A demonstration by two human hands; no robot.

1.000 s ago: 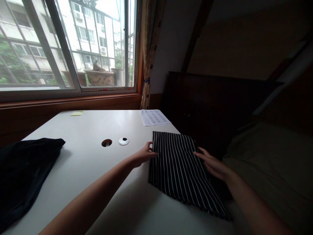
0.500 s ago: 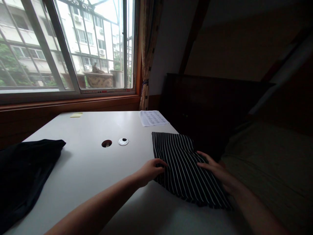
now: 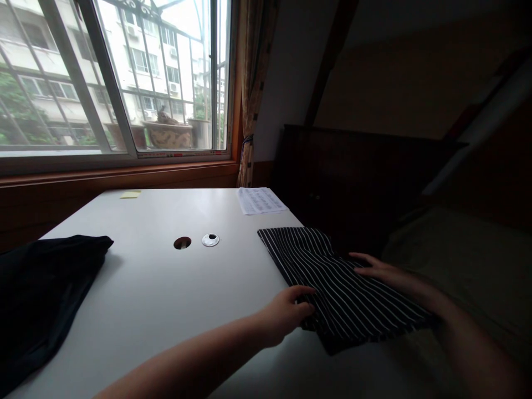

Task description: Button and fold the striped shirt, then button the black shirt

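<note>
A folded black garment with thin white stripes [image 3: 332,282] lies slantwise at the right side of the white table, its near part reaching toward the right edge. My left hand [image 3: 293,310] is closed on its left near edge, thumb and fingers pinching the fabric. On the opposite side, my right hand [image 3: 380,272] rests on the cloth with thumb and forefinger stretched out and apart. The remaining fingers of that hand are in shadow. Wrinkles run through the fabric between the hands.
Dark clothing [image 3: 45,288] lies on the left of the white table [image 3: 183,310]. Printed sheets [image 3: 261,200] and a yellow sticky note [image 3: 130,194] are at the back. A round hole [image 3: 182,243] and a silver grommet [image 3: 210,240] sit mid-table. Dark furniture [image 3: 344,183] stands beyond the right edge.
My left hand has slid along the garment's left edge toward me and rightward. The garment's near end has swung to the right, and my right hand has moved right with it.
</note>
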